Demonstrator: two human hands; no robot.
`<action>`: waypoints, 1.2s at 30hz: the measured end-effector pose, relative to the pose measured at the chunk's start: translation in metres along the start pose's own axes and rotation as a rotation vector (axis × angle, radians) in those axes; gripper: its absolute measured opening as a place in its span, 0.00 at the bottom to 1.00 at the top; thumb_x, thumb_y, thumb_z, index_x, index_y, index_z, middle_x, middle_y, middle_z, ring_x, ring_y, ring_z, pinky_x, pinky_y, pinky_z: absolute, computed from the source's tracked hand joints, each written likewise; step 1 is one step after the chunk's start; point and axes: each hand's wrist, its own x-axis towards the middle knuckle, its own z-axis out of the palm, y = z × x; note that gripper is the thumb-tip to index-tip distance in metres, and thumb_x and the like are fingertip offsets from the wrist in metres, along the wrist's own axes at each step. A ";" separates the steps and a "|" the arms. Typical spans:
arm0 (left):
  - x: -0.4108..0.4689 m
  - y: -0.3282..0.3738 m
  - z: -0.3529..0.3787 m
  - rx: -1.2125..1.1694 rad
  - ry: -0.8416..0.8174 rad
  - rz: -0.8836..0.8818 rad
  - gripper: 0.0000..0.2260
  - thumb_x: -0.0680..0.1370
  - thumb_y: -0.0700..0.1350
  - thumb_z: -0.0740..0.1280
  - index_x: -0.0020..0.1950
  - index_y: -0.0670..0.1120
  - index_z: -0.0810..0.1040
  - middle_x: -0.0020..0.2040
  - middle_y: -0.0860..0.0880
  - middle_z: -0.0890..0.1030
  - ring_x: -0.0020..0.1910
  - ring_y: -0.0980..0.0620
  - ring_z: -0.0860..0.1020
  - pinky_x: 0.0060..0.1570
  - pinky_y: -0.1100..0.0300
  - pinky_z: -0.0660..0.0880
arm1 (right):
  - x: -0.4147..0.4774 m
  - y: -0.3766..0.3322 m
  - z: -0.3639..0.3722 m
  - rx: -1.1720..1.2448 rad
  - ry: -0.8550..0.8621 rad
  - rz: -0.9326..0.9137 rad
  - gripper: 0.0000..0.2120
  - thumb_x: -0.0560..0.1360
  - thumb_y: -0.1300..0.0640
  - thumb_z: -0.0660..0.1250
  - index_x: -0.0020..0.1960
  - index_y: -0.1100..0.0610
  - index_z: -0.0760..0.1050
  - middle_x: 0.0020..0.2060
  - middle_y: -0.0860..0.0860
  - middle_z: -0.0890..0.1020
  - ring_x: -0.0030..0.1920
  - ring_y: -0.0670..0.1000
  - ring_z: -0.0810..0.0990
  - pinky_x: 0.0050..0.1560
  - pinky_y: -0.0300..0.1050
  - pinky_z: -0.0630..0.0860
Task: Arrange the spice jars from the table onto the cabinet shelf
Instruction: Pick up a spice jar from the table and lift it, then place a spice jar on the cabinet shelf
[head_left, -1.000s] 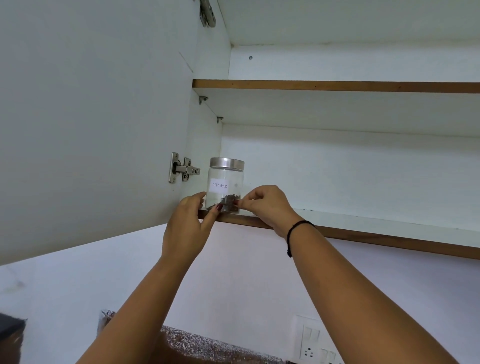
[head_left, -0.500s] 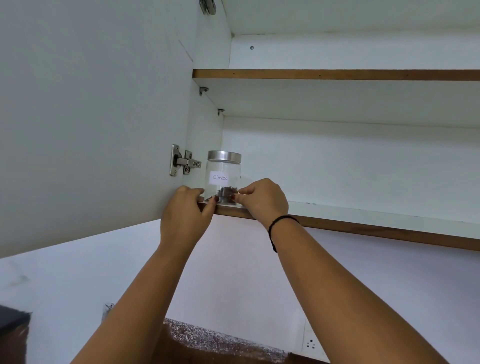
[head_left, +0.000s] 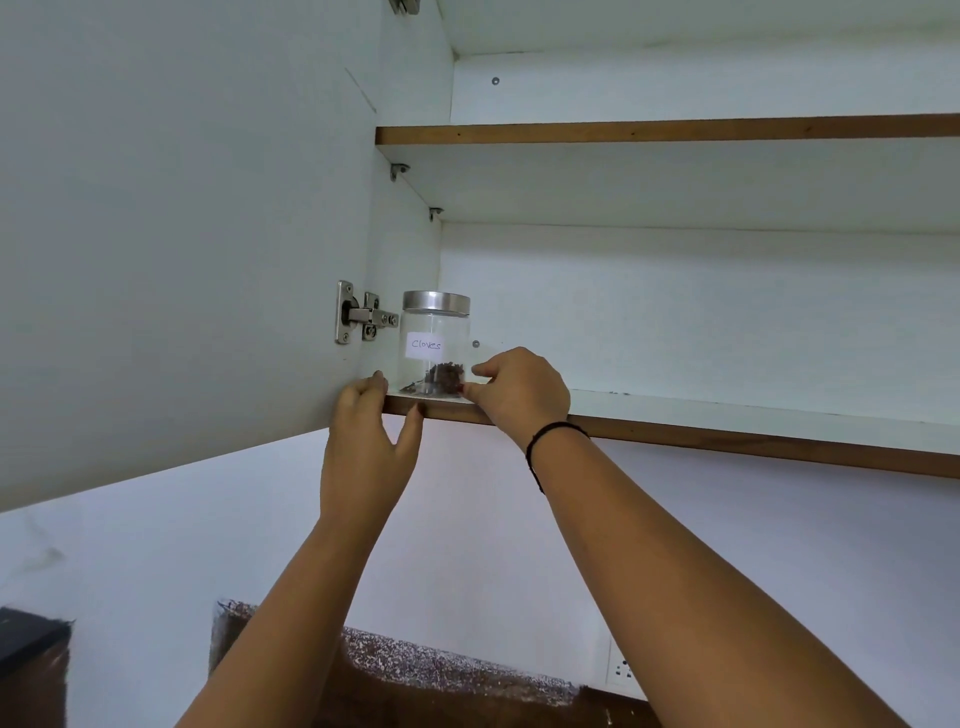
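Where the spice jar (head_left: 434, 332) stands: upright at the left end of the lower shelf (head_left: 727, 415), close to its front edge and near the cabinet's left wall.
Jar's look: clear glass under a metal lid (head_left: 436, 302); a white label (head_left: 426, 344) handwritten "Cloves" faces the room; a small heap of dark cloves (head_left: 445, 375) lies at the bottom.
Right hand (head_left: 519, 397): raised to the shelf's front edge just right of the jar, with the fingers curled; the forefinger and thumb tips nip the jar's lower right wall, near its base.
Left hand (head_left: 371, 452): below the shelf's left front corner, with the fingers loose and slightly spread; the fingertips rest at the corner and the thumb lies on the brown front edge. It holds nothing.
Jar against fingers: the right fingertips touch its right side low down; the left fingertips sit apart from it, lower and to its left.
Wrist: a black band (head_left: 556, 428) circles the right one.
Cabinet: the door (head_left: 156, 234) hangs open at the left, and its hinge (head_left: 363, 314) is just left of the jar; an upper shelf (head_left: 675, 129) runs above.
Below: a speckled counter (head_left: 441, 670) and a wall socket (head_left: 621, 670).
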 end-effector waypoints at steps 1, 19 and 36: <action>-0.009 0.000 -0.001 -0.023 0.001 0.008 0.24 0.80 0.49 0.67 0.74 0.41 0.71 0.71 0.45 0.71 0.70 0.47 0.70 0.64 0.58 0.68 | -0.001 0.002 0.000 0.016 -0.013 -0.014 0.19 0.74 0.45 0.71 0.63 0.49 0.79 0.59 0.47 0.82 0.60 0.50 0.79 0.53 0.42 0.75; -0.210 -0.010 -0.029 -0.408 -0.269 -0.137 0.09 0.78 0.43 0.67 0.56 0.45 0.83 0.51 0.52 0.84 0.51 0.56 0.82 0.51 0.60 0.80 | -0.241 0.085 0.027 0.637 -0.134 -0.271 0.07 0.76 0.64 0.70 0.53 0.60 0.84 0.46 0.50 0.82 0.48 0.47 0.82 0.45 0.37 0.81; -0.415 -0.051 -0.079 -0.328 -0.696 -0.512 0.12 0.77 0.52 0.63 0.55 0.51 0.81 0.53 0.57 0.83 0.54 0.54 0.82 0.51 0.52 0.81 | -0.435 0.170 0.055 0.725 -0.527 0.040 0.06 0.75 0.67 0.69 0.50 0.62 0.82 0.44 0.50 0.82 0.43 0.49 0.82 0.41 0.38 0.78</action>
